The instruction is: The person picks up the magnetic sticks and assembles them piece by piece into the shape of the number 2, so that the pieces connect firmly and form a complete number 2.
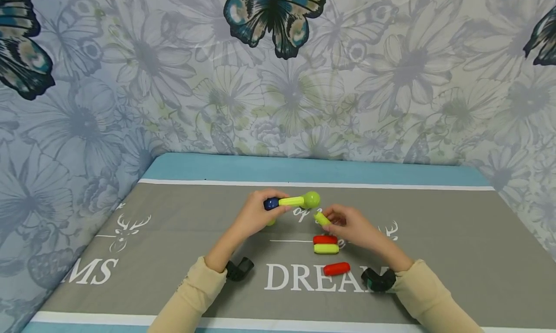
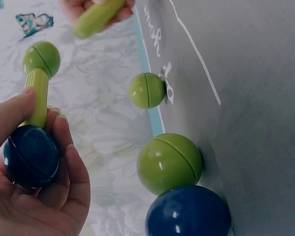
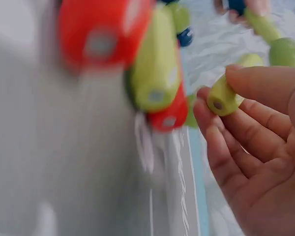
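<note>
Head view: soft, even light, mostly sharp; faint shadows beside sleeves (image 1: 193, 292) on grey mat (image 1: 182, 212). Left wrist: dimmer, glare spots on lower blue ball (image 2: 189, 214) and touching green ball (image 2: 168, 164). Right wrist: nearest red rod (image 3: 105, 32) and mat heavily blurred, right hand (image 3: 265, 157) clearer.

a grey cloth (image 1: 182, 217) with white lettering (image 1: 270, 277) near and a blue band (image 1: 312, 171) far; beyond it a floral backdrop (image 1: 295, 94) with dark butterflies (image 1: 273, 12) left, middle and right
</note>
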A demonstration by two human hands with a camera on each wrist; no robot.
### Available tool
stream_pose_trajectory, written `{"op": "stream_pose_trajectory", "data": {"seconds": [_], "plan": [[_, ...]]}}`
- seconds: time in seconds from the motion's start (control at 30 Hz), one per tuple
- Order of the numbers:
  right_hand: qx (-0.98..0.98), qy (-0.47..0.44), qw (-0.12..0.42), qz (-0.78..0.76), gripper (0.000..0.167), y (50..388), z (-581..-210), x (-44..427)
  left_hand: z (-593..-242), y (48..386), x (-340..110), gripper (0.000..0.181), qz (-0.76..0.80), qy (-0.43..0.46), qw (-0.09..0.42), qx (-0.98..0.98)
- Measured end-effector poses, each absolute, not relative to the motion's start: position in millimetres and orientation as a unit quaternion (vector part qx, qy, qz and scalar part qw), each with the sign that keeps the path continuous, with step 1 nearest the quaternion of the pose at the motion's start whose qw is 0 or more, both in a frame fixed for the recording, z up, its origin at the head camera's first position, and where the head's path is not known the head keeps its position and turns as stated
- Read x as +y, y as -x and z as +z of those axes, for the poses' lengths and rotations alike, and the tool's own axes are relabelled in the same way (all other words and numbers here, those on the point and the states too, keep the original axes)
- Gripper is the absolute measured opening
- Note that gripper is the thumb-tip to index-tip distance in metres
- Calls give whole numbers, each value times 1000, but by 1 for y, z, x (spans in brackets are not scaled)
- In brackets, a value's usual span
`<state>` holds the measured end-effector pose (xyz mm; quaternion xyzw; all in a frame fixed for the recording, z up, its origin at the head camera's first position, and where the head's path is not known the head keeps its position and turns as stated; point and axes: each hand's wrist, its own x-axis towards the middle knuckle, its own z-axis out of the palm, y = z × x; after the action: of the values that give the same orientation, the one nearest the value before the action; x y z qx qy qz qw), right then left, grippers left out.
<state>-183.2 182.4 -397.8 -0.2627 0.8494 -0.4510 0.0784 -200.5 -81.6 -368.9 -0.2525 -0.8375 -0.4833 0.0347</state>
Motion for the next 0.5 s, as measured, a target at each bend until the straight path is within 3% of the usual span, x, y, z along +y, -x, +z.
{"op": "stream_pose_trajectory", "data": {"seconds": [0.23, 0.5], "plan": [[706, 179, 244, -640, 39, 166, -391, 175, -369, 201, -81, 21, -486, 259, 44, -834], [595, 168, 325, -715, 48, 158, -393, 168, -370, 200, -81, 19, -469, 285, 18, -836]]}}
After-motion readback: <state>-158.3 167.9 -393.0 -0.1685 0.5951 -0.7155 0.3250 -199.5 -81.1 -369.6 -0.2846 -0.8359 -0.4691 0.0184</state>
